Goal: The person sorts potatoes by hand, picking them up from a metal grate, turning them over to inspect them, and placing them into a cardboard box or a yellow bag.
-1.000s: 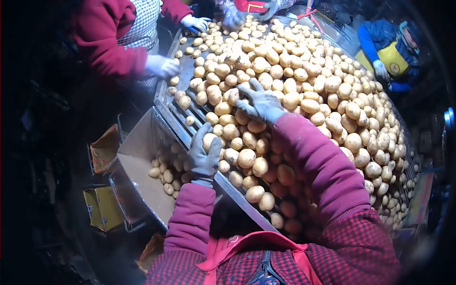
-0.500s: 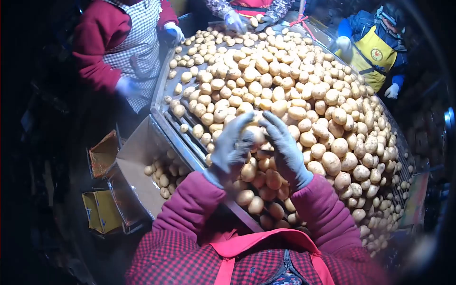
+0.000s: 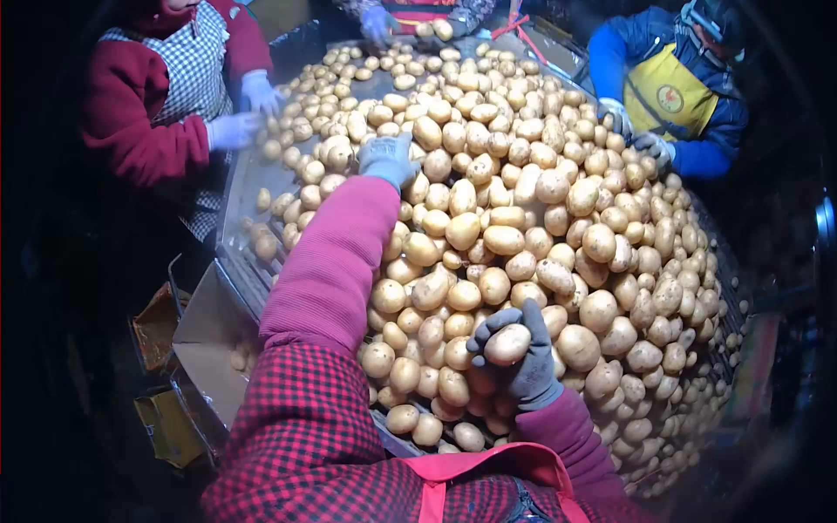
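My right hand (image 3: 536, 375), in a grey glove, is closed around a potato (image 3: 507, 345) above the near side of the heap. My left arm stretches forward, and my gloved left hand (image 3: 390, 160) lies on the potatoes toward the far left of the pile. Its back faces me and hides most of the fingers, so I cannot see whether it grips one. Pale yellow potatoes (image 3: 463, 231) of mixed sizes surround both hands.
The heap rests on a metal sorting table (image 3: 241, 209). A cardboard box (image 3: 209, 336) stands at its left edge. Co-workers are around the table: one in a checked apron (image 3: 196, 65), one in a yellow apron (image 3: 667, 91), and another at the far side.
My hands have moved apart. The left has reached forward and left onto the heap; the right has come down nearer me with a potato. The yellow-aproned co-worker's hands are now at the potatoes.
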